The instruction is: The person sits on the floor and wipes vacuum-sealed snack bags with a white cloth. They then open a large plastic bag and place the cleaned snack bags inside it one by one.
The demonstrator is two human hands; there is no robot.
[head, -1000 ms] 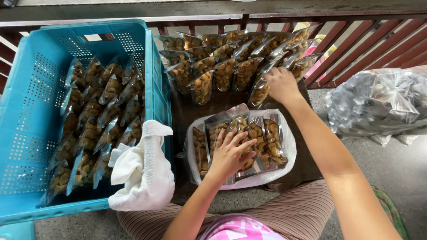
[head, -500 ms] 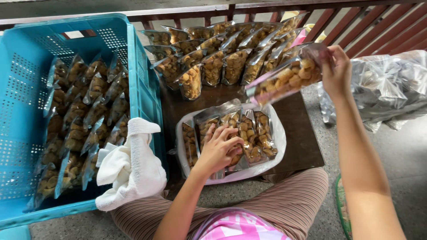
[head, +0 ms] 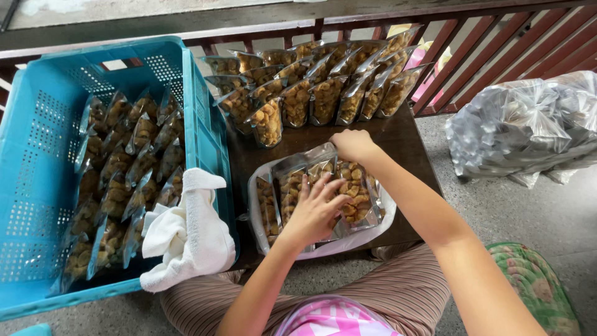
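My left hand [head: 314, 211] lies flat, fingers spread, on the snack pouches [head: 357, 193] piled in the white tray [head: 348, 242] on the dark table [head: 398, 134]. It presses on them rather than clamping, and it hides the pouches underneath, so I cannot count the stack. My right hand [head: 352, 144] is curled at the top edge of the same pile, pinching the rim of a clear pouch [head: 305, 163]. The fingertips are tucked under, so I cannot tell how firm the pinch is. Both hands sit close together over the tray.

Behind it stand rows of filled pouches [head: 311, 87] against the railing [head: 497, 43]. The blue crate [head: 37, 155] on my left is cut off at the frame edge; a white cloth [head: 186, 233] drapes over its near wall. A heap of clear bags [head: 528, 124] on the right is too crumpled to read.

Half a second ago my right hand was lifted off to the right holding a pouch in the air; now it is down at the tray. My left hand has stayed on the pile.
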